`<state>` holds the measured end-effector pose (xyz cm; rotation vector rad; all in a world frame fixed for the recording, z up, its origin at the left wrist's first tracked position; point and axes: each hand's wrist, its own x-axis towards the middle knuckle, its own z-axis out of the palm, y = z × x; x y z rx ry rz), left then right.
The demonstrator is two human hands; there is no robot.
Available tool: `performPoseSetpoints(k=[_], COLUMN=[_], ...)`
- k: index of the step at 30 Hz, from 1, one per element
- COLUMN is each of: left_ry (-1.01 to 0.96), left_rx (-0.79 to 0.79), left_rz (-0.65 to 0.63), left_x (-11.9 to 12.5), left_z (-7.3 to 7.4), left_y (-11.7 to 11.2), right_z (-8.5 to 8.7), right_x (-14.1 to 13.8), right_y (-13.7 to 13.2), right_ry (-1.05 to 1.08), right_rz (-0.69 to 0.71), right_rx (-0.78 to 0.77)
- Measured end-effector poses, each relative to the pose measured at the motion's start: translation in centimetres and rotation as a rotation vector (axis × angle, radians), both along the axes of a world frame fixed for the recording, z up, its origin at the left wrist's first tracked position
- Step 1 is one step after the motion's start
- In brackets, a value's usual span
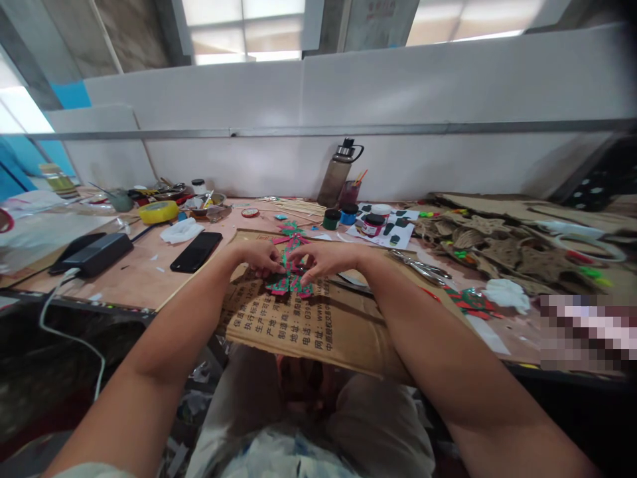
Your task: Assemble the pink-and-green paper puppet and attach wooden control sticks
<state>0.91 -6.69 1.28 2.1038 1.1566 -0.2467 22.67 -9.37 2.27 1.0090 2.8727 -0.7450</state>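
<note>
A green and pink patterned cut-out [293,247] with several jagged lobes lies over a printed cardboard sheet [308,325] at the table's front edge. My left hand [259,255] is at its left side, fingers pinched together on the cut-out near its middle. From the right, my right hand [326,257] curls its thumb and fingers over the same piece. Parts of the cut-out are hidden by the fingers. Scissors [421,267] rest on the cardboard's right side, beyond my right wrist.
Left of the cardboard lie a black phone [196,251], a white tissue [182,230] and yellow tape [158,212]. Paint jars [373,224] and a bottle [335,176] stand behind. Brown cut-out shapes [478,236] are piled at right. A white cable [64,332] hangs off the edge.
</note>
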Motion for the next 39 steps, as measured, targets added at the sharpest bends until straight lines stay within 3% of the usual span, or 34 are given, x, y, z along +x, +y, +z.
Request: performPoseSetpoints(k=[2,7,11,22,32,39], left_ry=[-0.016,-0.029,-0.067,-0.098,-0.070,-0.245], left_rx=[-0.012,0.010,-0.007,-0.017,-0.006,-0.029], left_rz=[0.015,0.074,0.110,0.152,0.165,0.178], left_x=[0.0,0.0,0.0,-0.5,-0.2,-1.1], left_z=[0.0,0.0,-0.2,-1.2,-0.7,-1.9], left_y=[0.0,-0.3,-0.2,0.6,0.4,1.3], right_z=[0.4,0.4,0.1,-0.3,1.8,2.5], right_x=[0.2,0.2,0.6,1.9,4.2,5.0], right_y=[0.1,0.8,1.4,2.4,2.4,2.4], right_ry=[0.090,0.465,0.654,1.102,1.415,1.486], right_rz=[-0.087,-0.437,-0.625,-0.698,-0.813,-0.825], right_rx=[0.018,0.303,0.413,0.546,0.500,0.512])
